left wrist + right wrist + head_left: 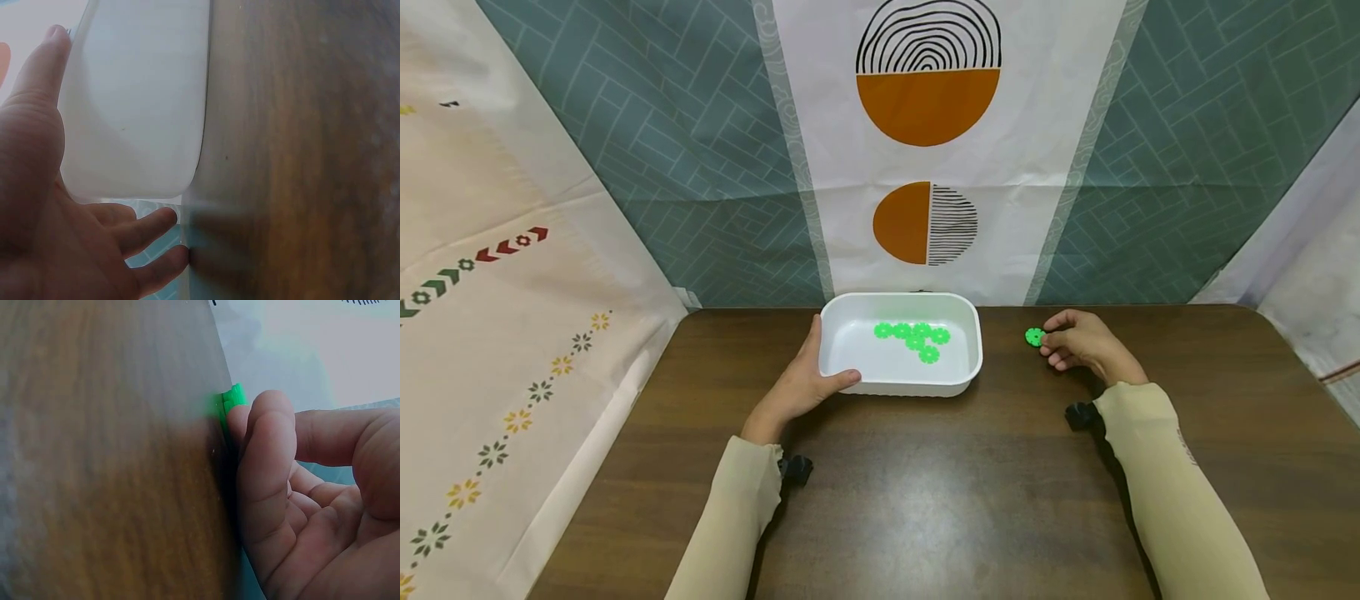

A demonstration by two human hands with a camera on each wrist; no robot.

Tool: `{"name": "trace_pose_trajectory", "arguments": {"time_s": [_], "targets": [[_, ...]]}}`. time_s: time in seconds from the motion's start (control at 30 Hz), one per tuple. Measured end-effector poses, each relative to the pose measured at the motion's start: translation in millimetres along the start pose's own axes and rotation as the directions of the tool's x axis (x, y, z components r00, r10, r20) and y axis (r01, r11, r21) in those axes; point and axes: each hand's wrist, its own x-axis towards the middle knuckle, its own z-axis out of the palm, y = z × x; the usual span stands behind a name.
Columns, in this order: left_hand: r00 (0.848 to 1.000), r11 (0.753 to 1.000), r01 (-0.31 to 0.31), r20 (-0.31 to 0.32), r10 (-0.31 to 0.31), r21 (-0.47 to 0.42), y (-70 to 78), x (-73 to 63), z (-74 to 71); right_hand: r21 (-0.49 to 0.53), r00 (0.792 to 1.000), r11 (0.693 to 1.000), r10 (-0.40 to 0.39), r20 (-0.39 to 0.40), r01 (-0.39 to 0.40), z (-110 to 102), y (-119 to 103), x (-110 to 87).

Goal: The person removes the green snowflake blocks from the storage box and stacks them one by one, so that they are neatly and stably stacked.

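A white plastic tub (pixel 898 388) stands on the table with several notched green discs (pixel 915 342) lying flat inside. At its left end is my left hand (pixel 801 379), its thumb on the front rim and its index finger along the left side. In the left wrist view the thumb is straight and the other fingers reach past the tub's end wall (pixel 140 125). To the right of the tub, my right hand (pixel 1086 342) pinches one more green disc (pixel 1034 337) with its fingertips at the tabletop. The right wrist view shows only part of that disc (pixel 232 400) beyond the fingers.
The brown wooden table (pixel 932 492) reaches back to a patterned cloth (pixel 722 167) hanging behind it. A cream embroidered cloth (pixel 497 350) hangs at the left. Each wrist wears a small black device.
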Motion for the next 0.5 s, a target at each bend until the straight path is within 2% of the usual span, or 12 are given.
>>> {"name": "trace_pose_trajectory", "arguments": {"time_s": [0.2,0.5], "targets": [[1.000,1.000,-0.006,-0.005,0.006,-0.016,-0.9,-0.5,-2.0,0.002,1.000,1.000,0.007,0.012,-0.007,1,-6,0.8],[1.000,1.000,0.009,-0.004,-0.009,0.016,0.0,-0.4,-0.8,-0.015,1.000,1.000,-0.004,0.003,0.004,-4,-14,-9.0]]}}
